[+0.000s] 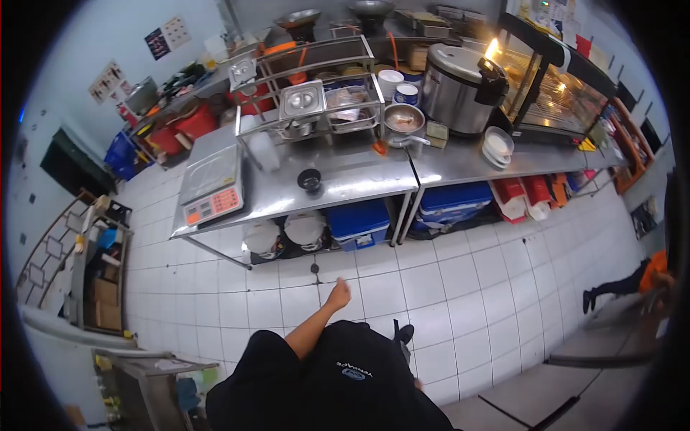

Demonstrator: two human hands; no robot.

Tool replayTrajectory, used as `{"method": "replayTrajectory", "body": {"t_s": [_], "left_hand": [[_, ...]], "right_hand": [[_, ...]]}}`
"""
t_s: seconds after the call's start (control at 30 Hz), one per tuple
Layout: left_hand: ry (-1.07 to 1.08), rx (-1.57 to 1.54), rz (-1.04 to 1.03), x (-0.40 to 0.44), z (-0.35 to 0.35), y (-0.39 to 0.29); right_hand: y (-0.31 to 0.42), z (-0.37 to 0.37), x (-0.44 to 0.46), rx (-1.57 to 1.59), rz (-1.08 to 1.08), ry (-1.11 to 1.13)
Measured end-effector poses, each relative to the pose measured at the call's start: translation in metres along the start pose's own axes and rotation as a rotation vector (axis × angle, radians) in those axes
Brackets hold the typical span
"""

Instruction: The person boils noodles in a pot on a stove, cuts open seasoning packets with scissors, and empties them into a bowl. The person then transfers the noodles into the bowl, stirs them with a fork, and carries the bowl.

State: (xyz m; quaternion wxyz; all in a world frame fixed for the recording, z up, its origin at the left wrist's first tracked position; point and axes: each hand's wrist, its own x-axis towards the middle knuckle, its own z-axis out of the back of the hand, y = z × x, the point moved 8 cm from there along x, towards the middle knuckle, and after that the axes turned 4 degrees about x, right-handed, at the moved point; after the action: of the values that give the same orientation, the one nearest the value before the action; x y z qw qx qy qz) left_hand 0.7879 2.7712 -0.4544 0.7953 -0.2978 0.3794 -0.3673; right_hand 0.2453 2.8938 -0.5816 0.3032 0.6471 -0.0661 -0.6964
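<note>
My left hand (339, 294) is held out in front of my body above the tiled floor, its fingers loosely curled in with nothing seen in them. It touches nothing and is apart from the steel table (359, 172) ahead. Only a sliver of my right hand (418, 385) shows beside the black apron (345, 352), and its fingers are hidden. On the table ahead are a digital scale (213, 179), a small black bowl (310, 179), a rack with lidded steel pans (302, 100) and a steel saucepan (404, 121).
A large steel cooker (456, 90) and a lit glass display warmer (557, 93) stand at the right. Blue coolers (359, 223) and white tubs (305, 228) sit under the table. A person in orange (654, 273) is at far right. Wooden shelving (104, 287) stands left.
</note>
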Motion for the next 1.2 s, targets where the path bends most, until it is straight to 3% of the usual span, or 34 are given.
{"method": "replayTrajectory", "body": {"t_s": [0.1,0.13,0.2,0.23,0.27,0.3,0.37,0.47,0.57,0.63,0.67,0.7,0.73,0.77,0.8,0.83,0.87,0.9,0.97,1.0,1.1,1.2], "left_hand": [[-0.006,0.295,0.25,-0.074,0.006,0.063],[-0.013,0.322,0.321,-0.101,0.008,0.074],[-0.1,0.245,0.417,-0.145,0.011,0.087],[-0.158,0.193,0.453,-0.164,0.014,0.092],[-0.215,0.12,0.482,-0.177,0.004,0.094],[-0.241,0.096,0.479,-0.181,-0.01,0.091],[-0.297,0.056,0.488,-0.195,-0.029,0.094],[-0.414,-0.008,0.524,-0.227,-0.031,0.111],[-0.579,-0.076,0.553,-0.23,-0.005,0.129],[-0.591,-0.514,0.427,-0.25,0.028,0.125],[-0.664,-0.563,0.404,-0.256,0.037,0.152],[-0.689,-0.608,0.404,-0.276,0.044,0.178],[-0.723,-0.651,0.395,-0.293,0.065,0.2],[-0.753,-0.706,0.392,-0.311,0.079,0.222],[-0.829,-0.747,0.529,-0.348,0.099,0.23],[-0.87,-0.552,0.601,-0.369,0.11,0.276],[-0.904,-0.358,0.686,-0.39,0.121,0.321],[-0.969,-0.45,0.932,-0.424,0.117,0.356],[-1.219,-0.217,0.905,-0.47,0.137,0.383],[-1.251,-0.329,0.944,-0.482,0.155,0.39],[-1.309,-0.548,1.013,-0.496,0.208,0.408],[-1.364,-0.729,0.929,-0.475,0.242,0.445]], "right_hand": [[0.008,0.132,0.092,0.267,-0.115,-0.033],[0.05,0.178,0.103,0.203,-0.057,-0.129],[0.11,0.243,0.152,0.198,0.055,-0.079],[0.128,0.273,0.181,0.258,0.023,-0.194],[0.167,0.29,0.195,0.176,-0.142,-0.226],[0.208,0.271,0.189,0.093,0.001,-0.233],[0.312,0.219,0.14,-0.086,0.286,-0.277],[0.383,0.093,0.111,-0.113,0.385,-0.054],[0.379,-0.048,0.102,-0.231,0.334,0.172],[0.349,-0.143,0.071,-0.496,0.243,0.283],[0.32,-0.195,0.091,-0.907,0.41,0.515],[0.29,-0.243,0.105,-1.381,0.762,0.696],[0.26,-0.284,0.115,-1.607,1.14,0.82],[0.207,-0.319,0.15,-1.875,1.331,0.896],[0.193,-0.351,0.127,-1.996,1.315,0.905],[0.181,-0.406,0.098,-2.108,1.326,0.903],[0.178,-0.443,0.099,-1.789,1.173,0.749],[0.177,-0.475,0.096,-1.403,1.069,0.636],[0.202,-0.531,-0.058,-1.553,0.745,0.755],[0.204,-0.579,-0.07,-1.351,0.9,0.909],[0.2,-0.664,-0.064,-1.237,0.432,0.949],[0.224,-0.727,-0.08,-1.389,0.548,0.963]]}}
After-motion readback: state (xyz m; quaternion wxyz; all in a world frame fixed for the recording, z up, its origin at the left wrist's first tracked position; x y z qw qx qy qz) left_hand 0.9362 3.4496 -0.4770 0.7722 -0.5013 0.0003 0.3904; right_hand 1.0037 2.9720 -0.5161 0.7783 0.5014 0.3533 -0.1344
